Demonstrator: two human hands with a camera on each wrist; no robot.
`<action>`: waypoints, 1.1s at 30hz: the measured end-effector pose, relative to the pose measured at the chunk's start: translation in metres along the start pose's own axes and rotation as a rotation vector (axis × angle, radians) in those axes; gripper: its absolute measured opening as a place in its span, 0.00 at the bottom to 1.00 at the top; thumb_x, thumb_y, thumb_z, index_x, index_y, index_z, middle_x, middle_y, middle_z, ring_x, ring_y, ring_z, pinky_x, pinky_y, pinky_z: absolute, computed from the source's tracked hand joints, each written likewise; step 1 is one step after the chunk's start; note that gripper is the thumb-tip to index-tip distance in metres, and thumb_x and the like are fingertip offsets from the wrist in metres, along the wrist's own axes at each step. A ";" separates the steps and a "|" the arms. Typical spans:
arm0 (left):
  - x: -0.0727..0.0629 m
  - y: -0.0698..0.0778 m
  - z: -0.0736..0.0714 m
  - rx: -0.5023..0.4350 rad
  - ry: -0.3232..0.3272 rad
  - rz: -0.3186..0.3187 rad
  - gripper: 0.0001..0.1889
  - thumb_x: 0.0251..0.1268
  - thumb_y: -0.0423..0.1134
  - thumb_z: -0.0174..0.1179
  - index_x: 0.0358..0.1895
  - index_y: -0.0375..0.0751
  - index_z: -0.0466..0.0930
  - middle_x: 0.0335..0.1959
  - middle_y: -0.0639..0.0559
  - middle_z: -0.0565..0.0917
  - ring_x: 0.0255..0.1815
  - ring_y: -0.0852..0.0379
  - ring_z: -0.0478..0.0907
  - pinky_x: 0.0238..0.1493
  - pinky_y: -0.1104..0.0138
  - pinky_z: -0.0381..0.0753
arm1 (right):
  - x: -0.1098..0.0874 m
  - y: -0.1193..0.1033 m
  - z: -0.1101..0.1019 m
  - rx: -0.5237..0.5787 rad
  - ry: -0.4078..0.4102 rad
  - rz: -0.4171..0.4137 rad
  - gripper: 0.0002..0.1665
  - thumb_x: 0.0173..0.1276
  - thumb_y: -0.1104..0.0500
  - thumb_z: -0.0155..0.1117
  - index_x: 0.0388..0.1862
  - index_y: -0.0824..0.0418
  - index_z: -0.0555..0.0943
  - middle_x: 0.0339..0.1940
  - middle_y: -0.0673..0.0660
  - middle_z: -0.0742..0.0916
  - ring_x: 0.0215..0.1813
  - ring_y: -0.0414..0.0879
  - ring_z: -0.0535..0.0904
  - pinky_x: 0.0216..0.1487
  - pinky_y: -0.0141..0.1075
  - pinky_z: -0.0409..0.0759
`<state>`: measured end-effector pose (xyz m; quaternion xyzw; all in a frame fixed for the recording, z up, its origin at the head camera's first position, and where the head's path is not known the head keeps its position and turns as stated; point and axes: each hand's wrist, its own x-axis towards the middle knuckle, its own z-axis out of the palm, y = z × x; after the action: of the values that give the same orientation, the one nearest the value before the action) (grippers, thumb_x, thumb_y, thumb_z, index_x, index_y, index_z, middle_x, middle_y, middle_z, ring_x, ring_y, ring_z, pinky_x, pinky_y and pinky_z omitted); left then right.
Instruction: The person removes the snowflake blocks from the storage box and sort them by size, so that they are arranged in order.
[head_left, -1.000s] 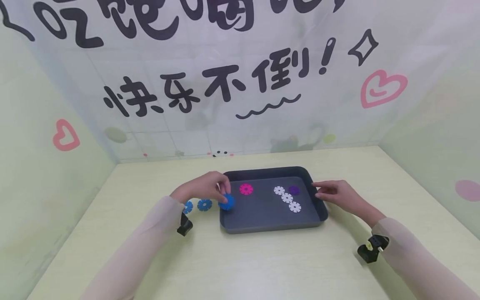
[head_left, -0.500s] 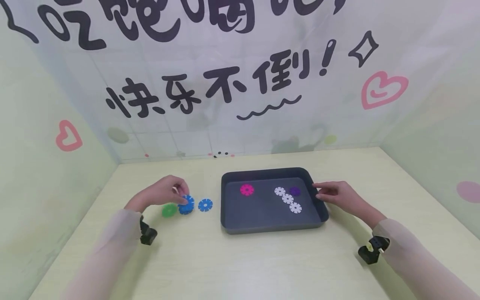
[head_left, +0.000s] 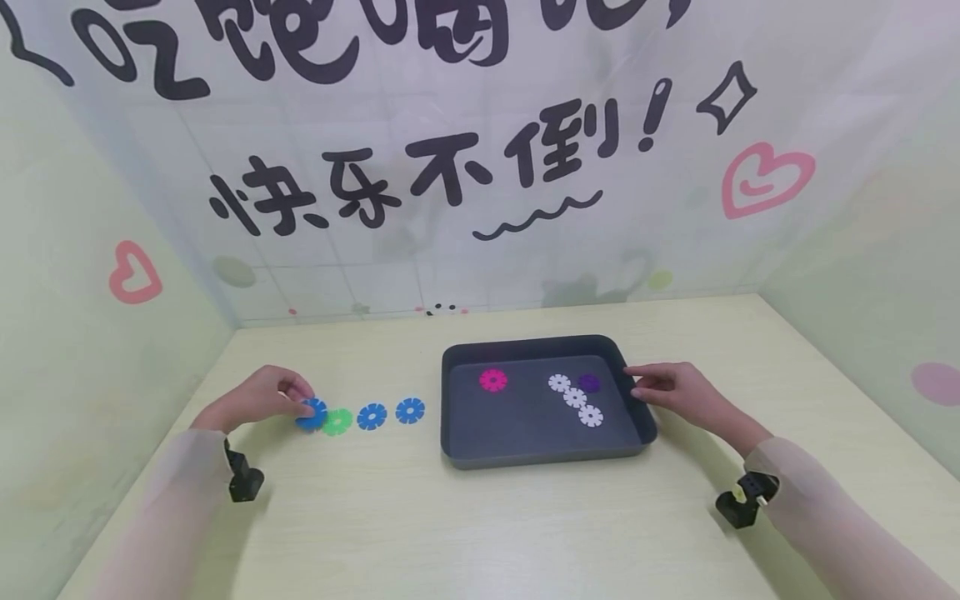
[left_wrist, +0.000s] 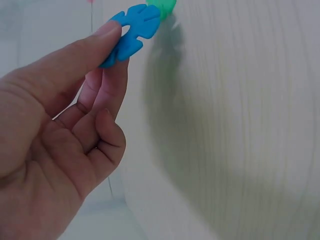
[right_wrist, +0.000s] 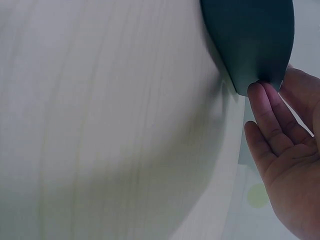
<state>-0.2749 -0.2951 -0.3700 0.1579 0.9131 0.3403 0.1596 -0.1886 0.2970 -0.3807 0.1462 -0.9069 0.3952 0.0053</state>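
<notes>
Between thumb and fingers, my left hand (head_left: 258, 396) pinches a blue snowflake disc (head_left: 312, 414), raised over the table in the left wrist view (left_wrist: 137, 32). Just right of it lies a green snowflake disc (head_left: 339, 422), and two more blue discs (head_left: 372, 417) follow in a row towards the dark grey tray (head_left: 517, 437). My right hand (head_left: 678, 392) pinches the tray's right wall. In the right wrist view its fingertips (right_wrist: 257, 92) press the outer side, while the thumb's tip is hidden.
Inside the tray are a pink disc (head_left: 493, 381), a purple disc (head_left: 589, 383) and three white discs (head_left: 574, 397) in a slanting line. Printed walls (head_left: 375, 275) enclose the pale wooden table (head_left: 480, 533) at the back and sides.
My left hand has moved left from the tray's left edge, carrying the blue disc past the other blue discs and the green one. The right hand and the tray have stayed in place.
</notes>
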 end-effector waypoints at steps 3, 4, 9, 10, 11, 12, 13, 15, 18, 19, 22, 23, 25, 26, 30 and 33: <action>-0.003 -0.007 -0.002 -0.018 -0.012 -0.021 0.16 0.51 0.42 0.67 0.38 0.34 0.78 0.29 0.49 0.76 0.34 0.52 0.69 0.39 0.61 0.69 | -0.001 0.000 0.000 -0.006 0.004 -0.002 0.23 0.60 0.64 0.64 0.52 0.75 0.75 0.33 0.60 0.85 0.35 0.41 0.81 0.33 0.32 0.78; -0.003 -0.009 -0.002 -0.027 -0.018 -0.029 0.16 0.52 0.42 0.67 0.38 0.34 0.78 0.29 0.49 0.76 0.34 0.52 0.69 0.39 0.61 0.69 | -0.001 0.000 0.000 -0.008 0.005 -0.002 0.23 0.60 0.64 0.64 0.52 0.75 0.75 0.33 0.60 0.85 0.35 0.41 0.81 0.34 0.32 0.78; -0.005 -0.019 0.001 -0.052 -0.028 -0.050 0.18 0.54 0.42 0.66 0.41 0.32 0.77 0.30 0.49 0.77 0.34 0.52 0.71 0.37 0.62 0.71 | -0.001 0.001 0.000 -0.005 0.002 -0.003 0.23 0.60 0.64 0.64 0.52 0.75 0.75 0.33 0.60 0.85 0.35 0.40 0.81 0.34 0.32 0.78; -0.004 -0.021 0.001 -0.055 -0.024 -0.053 0.18 0.53 0.42 0.66 0.41 0.31 0.77 0.30 0.49 0.77 0.33 0.53 0.71 0.37 0.63 0.71 | -0.001 0.001 0.000 -0.002 0.002 -0.003 0.23 0.60 0.64 0.64 0.53 0.75 0.75 0.33 0.60 0.85 0.35 0.40 0.81 0.34 0.32 0.78; -0.004 -0.022 0.002 -0.055 -0.022 -0.051 0.19 0.53 0.42 0.66 0.41 0.31 0.77 0.30 0.49 0.77 0.33 0.53 0.71 0.37 0.63 0.72 | 0.000 0.001 0.001 0.000 0.002 -0.002 0.23 0.60 0.64 0.64 0.53 0.75 0.74 0.33 0.60 0.85 0.35 0.40 0.81 0.33 0.32 0.78; -0.004 -0.023 0.002 -0.056 -0.022 -0.048 0.19 0.53 0.42 0.66 0.41 0.30 0.77 0.30 0.49 0.78 0.33 0.53 0.71 0.37 0.64 0.72 | 0.000 0.001 0.001 0.003 0.002 0.000 0.23 0.60 0.64 0.64 0.53 0.75 0.74 0.33 0.61 0.85 0.35 0.40 0.81 0.34 0.32 0.78; -0.004 -0.024 0.002 -0.054 -0.022 -0.043 0.19 0.53 0.42 0.66 0.41 0.30 0.77 0.30 0.50 0.78 0.33 0.54 0.71 0.37 0.64 0.72 | 0.000 0.001 0.001 0.006 0.002 0.002 0.23 0.60 0.64 0.64 0.53 0.75 0.74 0.33 0.61 0.85 0.35 0.40 0.81 0.33 0.32 0.78; -0.004 -0.026 0.003 -0.053 -0.026 -0.039 0.19 0.52 0.42 0.67 0.41 0.29 0.77 0.30 0.50 0.78 0.33 0.54 0.71 0.37 0.65 0.72 | 0.000 0.000 0.001 0.006 0.003 0.005 0.23 0.60 0.64 0.64 0.53 0.75 0.74 0.34 0.61 0.85 0.35 0.41 0.81 0.34 0.32 0.78; -0.006 -0.026 0.005 -0.045 -0.037 -0.039 0.19 0.53 0.42 0.66 0.41 0.29 0.77 0.31 0.50 0.79 0.34 0.54 0.71 0.39 0.64 0.71 | 0.000 0.000 0.001 0.007 0.003 0.009 0.23 0.60 0.64 0.64 0.53 0.75 0.74 0.34 0.61 0.85 0.35 0.42 0.81 0.34 0.32 0.78; -0.006 -0.026 0.005 -0.043 -0.040 -0.040 0.19 0.53 0.42 0.66 0.41 0.29 0.78 0.31 0.50 0.79 0.34 0.54 0.71 0.39 0.63 0.71 | -0.001 0.000 0.001 0.007 0.002 0.009 0.23 0.60 0.64 0.64 0.53 0.75 0.74 0.34 0.61 0.85 0.35 0.42 0.81 0.34 0.32 0.78; -0.008 -0.026 0.007 -0.032 -0.046 -0.039 0.18 0.54 0.41 0.65 0.41 0.29 0.78 0.31 0.50 0.79 0.34 0.55 0.71 0.39 0.63 0.70 | -0.001 0.000 0.001 0.008 0.002 0.011 0.24 0.60 0.64 0.64 0.53 0.75 0.74 0.34 0.61 0.85 0.35 0.41 0.81 0.34 0.32 0.78; -0.008 -0.026 0.007 -0.030 -0.046 -0.040 0.18 0.54 0.41 0.65 0.41 0.29 0.78 0.31 0.50 0.79 0.34 0.55 0.71 0.39 0.63 0.71 | -0.001 0.000 0.001 0.007 0.003 0.011 0.24 0.60 0.64 0.64 0.53 0.75 0.74 0.34 0.60 0.85 0.35 0.41 0.81 0.33 0.32 0.78; -0.008 -0.026 0.007 -0.030 -0.049 -0.028 0.17 0.55 0.40 0.65 0.42 0.28 0.78 0.31 0.50 0.79 0.33 0.55 0.71 0.38 0.64 0.71 | -0.001 0.000 0.001 0.003 0.004 0.011 0.24 0.60 0.64 0.64 0.53 0.75 0.74 0.33 0.60 0.85 0.35 0.40 0.81 0.33 0.32 0.78; -0.008 -0.026 0.007 -0.028 -0.049 -0.025 0.17 0.55 0.39 0.65 0.41 0.28 0.78 0.31 0.50 0.79 0.33 0.55 0.71 0.38 0.64 0.71 | -0.001 0.000 0.001 0.000 0.006 0.011 0.24 0.60 0.64 0.64 0.53 0.74 0.74 0.33 0.60 0.85 0.35 0.40 0.81 0.33 0.32 0.78; -0.010 -0.023 0.008 -0.027 -0.045 -0.019 0.16 0.55 0.38 0.65 0.41 0.27 0.78 0.30 0.50 0.79 0.32 0.55 0.71 0.36 0.64 0.71 | -0.001 0.000 0.001 -0.004 0.007 0.007 0.24 0.60 0.63 0.64 0.53 0.74 0.74 0.33 0.60 0.85 0.34 0.40 0.80 0.33 0.32 0.77; -0.011 -0.024 0.009 -0.025 -0.032 -0.042 0.16 0.54 0.38 0.66 0.40 0.28 0.79 0.30 0.50 0.79 0.32 0.55 0.71 0.36 0.64 0.71 | -0.001 0.000 0.001 -0.002 0.004 0.007 0.24 0.60 0.63 0.64 0.53 0.74 0.74 0.33 0.60 0.85 0.34 0.40 0.80 0.33 0.32 0.77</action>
<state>-0.2651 -0.3117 -0.3907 0.1421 0.9093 0.3456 0.1831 -0.1876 0.2966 -0.3812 0.1423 -0.9077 0.3948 0.0060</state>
